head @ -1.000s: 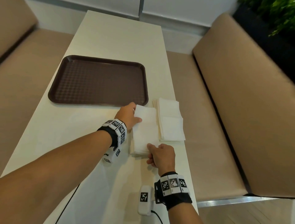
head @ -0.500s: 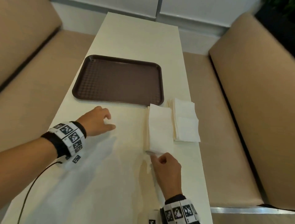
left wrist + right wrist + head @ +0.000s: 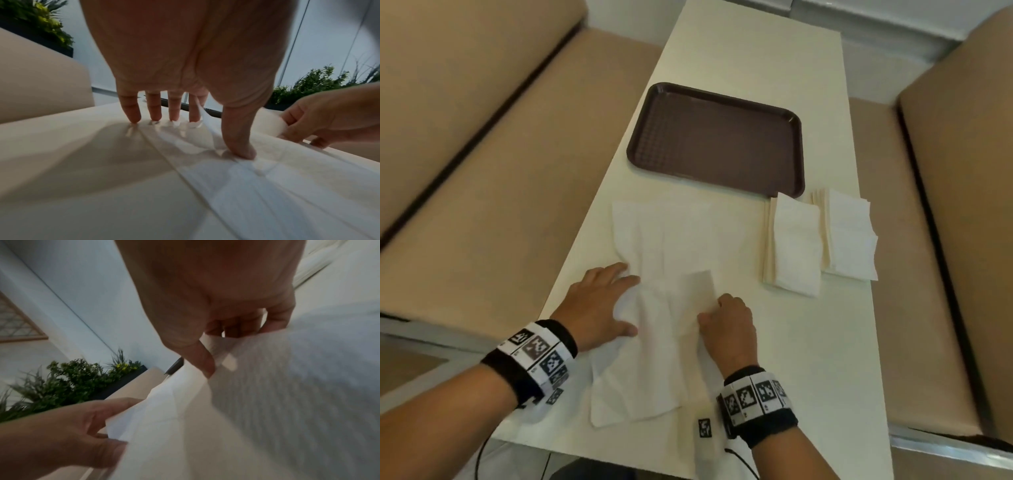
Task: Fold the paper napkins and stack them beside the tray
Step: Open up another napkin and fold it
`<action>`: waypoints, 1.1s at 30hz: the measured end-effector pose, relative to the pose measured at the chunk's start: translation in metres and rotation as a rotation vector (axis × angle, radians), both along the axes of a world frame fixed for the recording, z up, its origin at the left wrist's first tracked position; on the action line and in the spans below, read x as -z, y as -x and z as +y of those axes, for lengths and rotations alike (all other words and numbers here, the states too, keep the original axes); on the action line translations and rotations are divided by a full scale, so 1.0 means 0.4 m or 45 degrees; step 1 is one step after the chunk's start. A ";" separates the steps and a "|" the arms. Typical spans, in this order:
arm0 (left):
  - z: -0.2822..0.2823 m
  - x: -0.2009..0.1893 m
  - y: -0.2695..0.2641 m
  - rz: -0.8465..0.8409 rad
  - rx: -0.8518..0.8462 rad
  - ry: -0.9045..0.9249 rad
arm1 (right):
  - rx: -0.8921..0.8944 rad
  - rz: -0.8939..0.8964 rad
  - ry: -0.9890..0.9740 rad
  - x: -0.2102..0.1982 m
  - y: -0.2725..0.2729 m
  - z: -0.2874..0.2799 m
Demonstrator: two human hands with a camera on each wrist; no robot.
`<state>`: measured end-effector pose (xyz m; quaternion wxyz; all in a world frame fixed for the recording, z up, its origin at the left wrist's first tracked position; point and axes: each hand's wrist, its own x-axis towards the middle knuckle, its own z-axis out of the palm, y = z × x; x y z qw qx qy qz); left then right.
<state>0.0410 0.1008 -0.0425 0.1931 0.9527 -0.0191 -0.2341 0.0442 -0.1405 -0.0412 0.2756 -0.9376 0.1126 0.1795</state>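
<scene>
1. Broadly, two tan benches [image 3: 465, 147] flank a cream table [image 3: 825, 359] that runs away from the camera.
2. On it lies a brown tray [image 3: 717, 137], its near right corner just touching the folded napkins.
3. An unfolded napkin [image 3: 664, 240], rumpled, spreads across the table's near left part, in front of the tray.
4. Two stacks of folded napkins [image 3: 794, 246] sit side by side just right of the tray's near corner.
5. At the napkin's left edge, the left hand [image 3: 599, 305] presses down with fingers [image 3: 131, 112] spread and straight, thumb planted on the paper.
6. With its fingers curled, the right hand [image 3: 729, 325] pinches a raised fold of the same napkin between thumb [image 3: 202, 360] and fingers.
</scene>
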 end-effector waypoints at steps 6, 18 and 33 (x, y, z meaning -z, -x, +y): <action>-0.007 0.001 0.008 -0.009 -0.025 0.014 | 0.197 -0.107 -0.258 -0.043 0.008 -0.076; -0.092 -0.057 -0.045 0.139 -0.410 0.748 | 0.104 -0.235 -0.861 -0.141 0.011 -0.225; -0.364 -0.219 -0.073 0.331 -0.259 1.358 | 0.385 -0.110 -1.389 -0.139 0.017 -0.239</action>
